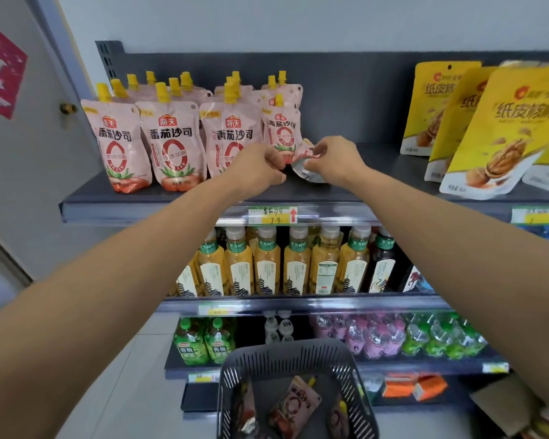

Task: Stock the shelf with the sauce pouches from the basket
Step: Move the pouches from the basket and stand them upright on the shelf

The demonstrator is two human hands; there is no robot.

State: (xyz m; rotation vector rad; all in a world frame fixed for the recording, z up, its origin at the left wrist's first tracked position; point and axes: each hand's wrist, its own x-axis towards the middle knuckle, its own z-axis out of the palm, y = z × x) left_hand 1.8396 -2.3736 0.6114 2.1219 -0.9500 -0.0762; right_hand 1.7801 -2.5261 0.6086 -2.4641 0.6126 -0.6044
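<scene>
Several pink sauce pouches with yellow caps stand in rows on the left of the dark top shelf. Both my hands reach to the shelf's middle. My left hand and my right hand pinch one pink sauce pouch between them; it lies tilted, its silver bottom facing me, just right of the standing rows. Below, a dark slotted basket holds a few more pouches.
Yellow walnut bags stand on the shelf's right side. A yellow price tag sits on the shelf edge. Tea bottles fill the shelf below, green and pink bottles lower down. A door is at the left.
</scene>
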